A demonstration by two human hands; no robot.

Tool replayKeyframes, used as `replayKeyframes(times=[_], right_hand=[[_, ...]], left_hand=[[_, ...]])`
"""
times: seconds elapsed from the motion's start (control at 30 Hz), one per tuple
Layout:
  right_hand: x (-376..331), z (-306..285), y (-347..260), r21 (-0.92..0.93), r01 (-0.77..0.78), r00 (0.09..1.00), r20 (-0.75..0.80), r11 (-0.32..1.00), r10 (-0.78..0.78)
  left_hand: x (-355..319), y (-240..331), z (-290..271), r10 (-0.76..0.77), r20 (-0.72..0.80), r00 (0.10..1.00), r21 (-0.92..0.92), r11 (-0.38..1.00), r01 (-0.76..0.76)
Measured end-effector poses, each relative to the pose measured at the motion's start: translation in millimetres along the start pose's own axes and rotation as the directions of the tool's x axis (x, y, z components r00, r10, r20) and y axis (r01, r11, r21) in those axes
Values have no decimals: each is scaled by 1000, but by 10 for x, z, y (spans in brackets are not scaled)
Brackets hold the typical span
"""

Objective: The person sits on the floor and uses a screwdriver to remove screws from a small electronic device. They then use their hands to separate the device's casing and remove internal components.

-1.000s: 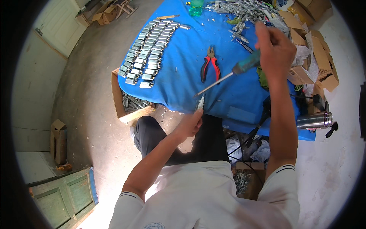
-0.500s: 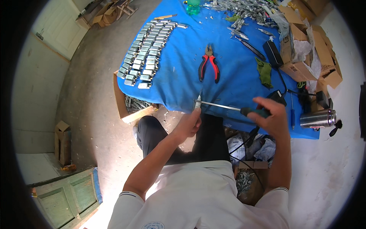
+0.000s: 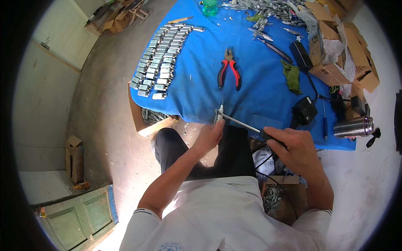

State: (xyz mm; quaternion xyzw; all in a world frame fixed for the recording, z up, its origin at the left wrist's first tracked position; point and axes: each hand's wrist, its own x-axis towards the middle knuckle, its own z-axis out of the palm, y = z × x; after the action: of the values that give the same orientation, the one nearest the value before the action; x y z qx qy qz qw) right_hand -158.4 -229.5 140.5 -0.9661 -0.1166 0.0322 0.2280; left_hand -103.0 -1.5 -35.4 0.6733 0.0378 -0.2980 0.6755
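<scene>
My left hand (image 3: 209, 137) pinches a small, slim silver-white metal part (image 3: 220, 112) upright at the table's front edge, above my lap. In my right hand (image 3: 296, 149) is a screwdriver (image 3: 245, 124) with a long steel shaft and a dark handle. Its tip meets the side of the metal part; exactly how it engages is too small to tell. Just beyond my hands, pliers (image 3: 229, 69) with red and black handles lie on the blue cloth (image 3: 197, 83). Farther left, small silver metal pieces (image 3: 161, 58) stand in neat rows.
A loose pile of metal parts (image 3: 268, 12) covers the far right. Along the right are a green rag (image 3: 292, 77), a black adapter (image 3: 305, 111), another screwdriver (image 3: 325, 125), a steel flask (image 3: 354, 127) and open cartons (image 3: 335, 71). A box of parts (image 3: 153, 125) sits below the left edge.
My right hand has moved down and now wraps the screwdriver handle more closely; before, its fingers were spread. The shaft slants more steeply toward me. My left hand keeps its hold.
</scene>
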Motion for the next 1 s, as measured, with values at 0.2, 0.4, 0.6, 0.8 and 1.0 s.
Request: replayKeyframes(times=[0.2,0.4,0.6,0.8,1.0], right_hand=[[-62,320,250,344,-78,995,-28,936,93],[-129,439,257,647,-471,881,319,599,349],[-98,615,320,764,-582,799,474,277,371],[-146,929,596,781,-622,736,608,-59,298],[-167,972,423,757,-309,932,122,576,341]], left_hand=[[-5,3,-60,-31,23,999,-16,999,31],[-42,60,-77,-71,91,993,-117,990,81],[-6,24,-52,-140,59,988,-287,946,151],[6,-5,-77,-118,50,992,-249,960,127],[32,13,-84,-108,51,993,-100,989,113]])
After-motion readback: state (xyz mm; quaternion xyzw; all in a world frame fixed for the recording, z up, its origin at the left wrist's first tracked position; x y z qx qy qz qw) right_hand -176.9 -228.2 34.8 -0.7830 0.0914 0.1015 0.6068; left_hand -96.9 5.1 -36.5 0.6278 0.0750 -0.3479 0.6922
